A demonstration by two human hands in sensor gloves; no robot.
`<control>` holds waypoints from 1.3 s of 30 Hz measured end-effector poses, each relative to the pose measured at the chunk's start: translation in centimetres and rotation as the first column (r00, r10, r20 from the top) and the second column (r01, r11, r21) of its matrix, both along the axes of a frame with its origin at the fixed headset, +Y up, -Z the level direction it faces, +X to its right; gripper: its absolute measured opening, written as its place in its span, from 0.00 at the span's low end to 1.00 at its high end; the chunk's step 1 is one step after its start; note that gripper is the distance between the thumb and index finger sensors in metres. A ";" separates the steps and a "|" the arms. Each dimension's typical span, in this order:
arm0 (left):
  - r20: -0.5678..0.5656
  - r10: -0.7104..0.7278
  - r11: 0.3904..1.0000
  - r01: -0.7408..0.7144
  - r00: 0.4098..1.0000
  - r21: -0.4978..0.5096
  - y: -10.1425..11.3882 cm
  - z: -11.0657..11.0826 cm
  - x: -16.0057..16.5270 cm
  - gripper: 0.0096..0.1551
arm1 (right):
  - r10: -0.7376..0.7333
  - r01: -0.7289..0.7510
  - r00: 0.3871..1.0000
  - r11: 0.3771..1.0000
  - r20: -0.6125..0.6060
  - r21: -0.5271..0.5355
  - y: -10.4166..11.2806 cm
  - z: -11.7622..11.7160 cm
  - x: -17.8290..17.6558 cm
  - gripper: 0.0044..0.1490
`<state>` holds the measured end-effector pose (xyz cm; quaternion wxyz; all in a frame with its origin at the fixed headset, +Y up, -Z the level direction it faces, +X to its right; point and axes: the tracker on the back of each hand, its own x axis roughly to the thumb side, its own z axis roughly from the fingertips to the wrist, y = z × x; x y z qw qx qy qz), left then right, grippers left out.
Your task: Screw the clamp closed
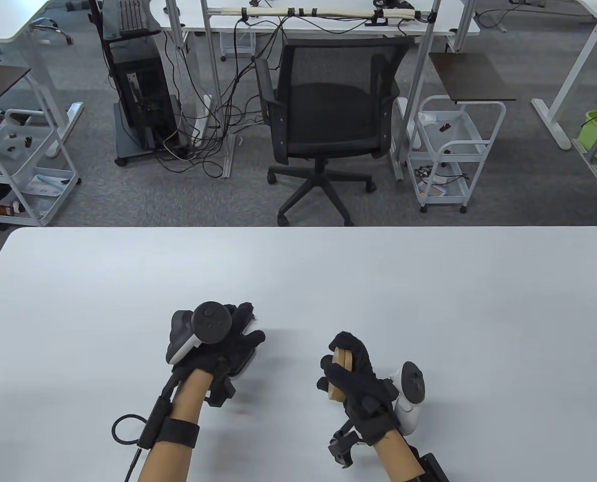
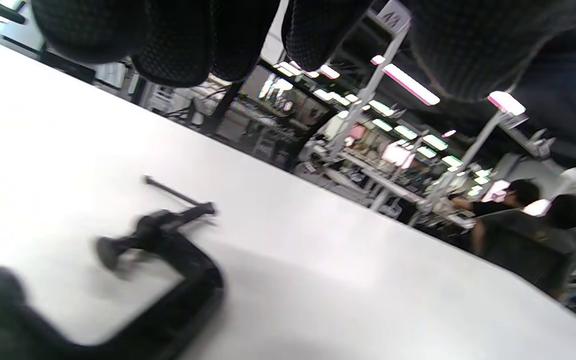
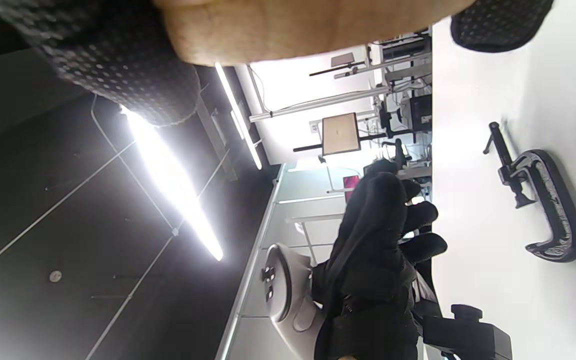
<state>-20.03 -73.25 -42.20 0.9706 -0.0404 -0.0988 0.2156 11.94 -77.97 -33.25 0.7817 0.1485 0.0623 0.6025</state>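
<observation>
A black C-clamp (image 2: 168,260) lies flat on the white table (image 1: 298,281), its jaw open, its screw and cross-bar handle pointing away. It also shows in the right wrist view (image 3: 548,205). In the table view my left hand (image 1: 245,334) hovers over it and hides most of it. The left fingers (image 2: 193,45) hang above the clamp and hold nothing. My right hand (image 1: 339,369) grips tan wooden pieces (image 1: 339,376), stacked side by side, to the right of the clamp and off the table. The wood (image 3: 293,25) fills the top of the right wrist view.
A black office chair (image 1: 328,115) stands beyond the table's far edge, with white carts (image 1: 454,150) and other desks behind. Nothing else lies on the table around the hands.
</observation>
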 end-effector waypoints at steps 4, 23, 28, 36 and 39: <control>-0.055 -0.083 0.992 0.077 0.995 -0.103 -0.8 -1.1 -0.3 0.53 | 0.007 -0.007 1.000 1.000 -0.003 0.008 0.1 0.0 0.1 0.53; 0.005 -0.461 0.783 0.409 0.887 -0.469 -6.9 -5.0 4.3 0.65 | -0.009 0.009 1.000 1.000 0.013 -0.002 0.0 -0.1 1.1 0.53; -0.018 -0.443 0.792 0.382 0.896 -0.476 -7.1 -5.2 4.0 0.64 | 0.007 -0.007 1.000 1.000 0.024 -0.011 -0.3 -0.1 1.2 0.53; -0.021 -0.443 0.774 0.370 0.896 -0.513 -7.1 -5.8 4.0 0.62 | 0.027 -0.027 1.000 1.000 0.013 -0.014 -0.6 0.0 0.9 0.53; -0.029 -0.441 0.773 0.363 0.897 -0.520 -7.0 -5.8 4.0 0.61 | 0.021 -0.021 0.999 0.999 0.024 -0.025 -0.7 -0.1 1.0 0.53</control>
